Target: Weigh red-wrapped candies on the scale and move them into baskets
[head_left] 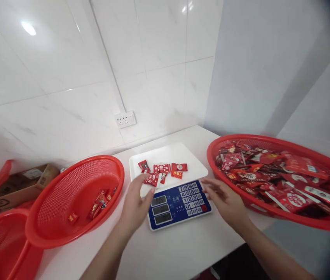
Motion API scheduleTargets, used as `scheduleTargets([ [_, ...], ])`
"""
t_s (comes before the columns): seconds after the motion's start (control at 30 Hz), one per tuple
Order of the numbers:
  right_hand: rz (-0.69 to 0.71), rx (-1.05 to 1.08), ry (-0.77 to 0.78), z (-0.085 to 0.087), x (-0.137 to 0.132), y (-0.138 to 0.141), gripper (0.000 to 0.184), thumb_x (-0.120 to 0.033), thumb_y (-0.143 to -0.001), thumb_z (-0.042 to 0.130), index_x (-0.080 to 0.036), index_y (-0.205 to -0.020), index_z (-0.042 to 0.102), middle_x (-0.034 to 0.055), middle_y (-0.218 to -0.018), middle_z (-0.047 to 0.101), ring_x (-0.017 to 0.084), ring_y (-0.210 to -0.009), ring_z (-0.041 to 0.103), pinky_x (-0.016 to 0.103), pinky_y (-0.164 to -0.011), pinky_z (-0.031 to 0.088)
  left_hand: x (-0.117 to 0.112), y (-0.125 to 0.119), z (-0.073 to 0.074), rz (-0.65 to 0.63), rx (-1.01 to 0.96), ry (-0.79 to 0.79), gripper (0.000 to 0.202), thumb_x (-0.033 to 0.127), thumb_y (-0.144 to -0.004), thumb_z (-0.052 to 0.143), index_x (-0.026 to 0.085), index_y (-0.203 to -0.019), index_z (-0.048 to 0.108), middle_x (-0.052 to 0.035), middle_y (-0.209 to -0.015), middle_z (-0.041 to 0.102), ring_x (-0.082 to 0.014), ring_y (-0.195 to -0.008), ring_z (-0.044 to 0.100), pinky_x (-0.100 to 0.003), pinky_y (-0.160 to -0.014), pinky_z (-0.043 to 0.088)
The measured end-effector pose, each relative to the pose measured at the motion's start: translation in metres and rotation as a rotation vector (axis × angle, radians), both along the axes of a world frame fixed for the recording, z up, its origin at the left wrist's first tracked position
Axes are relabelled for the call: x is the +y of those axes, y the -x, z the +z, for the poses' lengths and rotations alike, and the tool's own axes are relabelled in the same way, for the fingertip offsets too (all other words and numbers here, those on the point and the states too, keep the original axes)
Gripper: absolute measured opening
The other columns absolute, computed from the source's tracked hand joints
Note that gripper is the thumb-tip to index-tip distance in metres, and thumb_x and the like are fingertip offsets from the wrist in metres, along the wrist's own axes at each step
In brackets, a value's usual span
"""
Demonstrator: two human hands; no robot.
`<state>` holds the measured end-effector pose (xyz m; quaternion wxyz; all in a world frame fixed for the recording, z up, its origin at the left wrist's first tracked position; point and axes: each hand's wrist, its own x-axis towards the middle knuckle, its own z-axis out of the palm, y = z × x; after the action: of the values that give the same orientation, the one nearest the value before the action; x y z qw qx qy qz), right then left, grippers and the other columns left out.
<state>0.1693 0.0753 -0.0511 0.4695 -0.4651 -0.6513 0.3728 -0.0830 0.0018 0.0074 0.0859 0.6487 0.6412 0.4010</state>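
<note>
A white digital scale with a blue keypad panel (176, 204) stands on the table in front of me. Several small red snack packets (162, 168) lie on its white weighing plate (192, 161). My left hand (134, 204) is at the plate's front left corner, thumb and fingers apart. Its fingertips reach the edge of a red and white packet (151, 179); whether they touch it I cannot tell. Beside the keypad's right edge, my right hand (224, 200) hovers with loosely bent fingers and nothing visible in it.
A large red basket (219, 140) heaped with red packets stands at the right. To the left, a red basket (74, 171) holds several packets, with another red basket (21, 217) in front of it. Behind these is a cardboard box (16, 190). A wall socket (125, 119) is above the table.
</note>
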Motion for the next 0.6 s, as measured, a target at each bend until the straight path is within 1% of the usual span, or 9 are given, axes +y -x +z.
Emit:
scheduleTargets([
  [0.07,-0.073,-0.010,-0.009,-0.025,-0.012,-0.015,0.027,-0.042,-0.078,0.053,-0.025,-0.098,0.059,0.0093,-0.097,0.067,0.022,-0.079,0.065,0.035,-0.066,0.056,0.017,0.013,0.004,0.013,0.030,0.040,0.048,0.038,-0.086,0.046,0.019,-0.129,0.034,-0.0122,-0.133,0.044,-0.0242,-0.124,0.040,-0.045,-0.103,0.033],
  [0.13,-0.113,0.011,-0.005,-0.046,-0.022,-0.025,0.030,-0.045,-0.075,0.056,-0.022,-0.094,0.061,0.0093,-0.094,0.068,0.022,-0.076,0.065,0.033,-0.063,0.056,0.033,0.021,0.005,0.005,0.056,0.127,0.055,0.042,-0.088,0.040,0.017,-0.135,0.025,-0.0140,-0.141,0.034,-0.0243,-0.133,0.027,-0.044,-0.109,0.024],
  [0.2,-0.114,0.060,0.050,-0.061,-0.028,-0.031,0.032,-0.047,-0.074,0.057,-0.021,-0.093,0.062,0.0082,-0.088,0.069,0.020,-0.069,0.065,0.030,-0.059,0.056,0.048,0.022,0.002,0.003,0.078,0.220,0.060,0.044,-0.088,0.036,0.014,-0.138,0.020,-0.0162,-0.145,0.027,-0.0261,-0.137,0.016,-0.045,-0.111,0.018],
  [0.23,-0.108,0.085,0.087,-0.066,-0.030,-0.033,0.033,-0.047,-0.073,0.058,-0.021,-0.092,0.062,0.0073,-0.084,0.069,0.019,-0.065,0.064,0.028,-0.057,0.056,0.055,0.021,-0.001,0.007,0.090,0.256,0.063,0.046,-0.088,0.035,0.013,-0.139,0.019,-0.0179,-0.146,0.024,-0.0281,-0.138,0.013,-0.046,-0.111,0.017],
  [0.33,-0.111,0.150,0.164,-0.073,-0.031,-0.037,0.033,-0.047,-0.072,0.060,-0.020,-0.090,0.063,0.0047,-0.073,0.068,0.017,-0.057,0.061,0.026,-0.053,0.054,0.071,0.013,-0.007,0.008,0.135,0.336,0.071,0.051,-0.087,0.033,0.008,-0.141,0.015,-0.0229,-0.147,0.020,-0.0336,-0.137,0.010,-0.051,-0.110,0.016],
  [0.4,-0.119,0.182,0.179,-0.075,-0.029,-0.038,0.032,-0.046,-0.072,0.060,-0.020,-0.090,0.064,0.0037,-0.069,0.066,0.016,-0.057,0.060,0.025,-0.052,0.053,0.082,0.007,-0.010,0.002,0.173,0.359,0.073,0.053,-0.087,0.031,0.008,-0.142,0.013,-0.0234,-0.147,0.020,-0.0337,-0.137,0.009,-0.051,-0.110,0.015],
  [0.5,-0.107,0.212,0.205,-0.076,-0.026,-0.039,0.033,-0.046,-0.072,0.060,-0.020,-0.092,0.064,0.0033,-0.069,0.066,0.016,-0.058,0.060,0.025,-0.053,0.053,0.097,-0.002,-0.010,-0.036,0.237,0.360,0.070,0.052,-0.088,0.028,0.009,-0.142,0.013,-0.0198,-0.148,0.022,-0.0286,-0.138,0.012,-0.045,-0.111,0.015],
  [0.57,-0.091,0.214,0.224,-0.075,-0.026,-0.039,0.033,-0.046,-0.072,0.061,-0.019,-0.092,0.064,0.0034,-0.069,0.066,0.016,-0.058,0.060,0.024,-0.054,0.053,0.106,-0.007,-0.007,-0.086,0.285,0.358,0.068,0.050,-0.088,0.027,0.010,-0.141,0.015,-0.0169,-0.148,0.024,-0.0245,-0.138,0.015,-0.040,-0.111,0.017],
  [0.6,-0.086,0.213,0.228,-0.074,-0.026,-0.039,0.033,-0.046,-0.071,0.061,-0.019,-0.091,0.064,0.0034,-0.068,0.066,0.016,-0.058,0.060,0.024,-0.053,0.053,0.109,-0.009,-0.005,-0.110,0.310,0.361,0.067,0.051,-0.088,0.027,0.011,-0.141,0.017,-0.0160,-0.148,0.025,-0.0238,-0.137,0.017,-0.039,-0.111,0.017],
])
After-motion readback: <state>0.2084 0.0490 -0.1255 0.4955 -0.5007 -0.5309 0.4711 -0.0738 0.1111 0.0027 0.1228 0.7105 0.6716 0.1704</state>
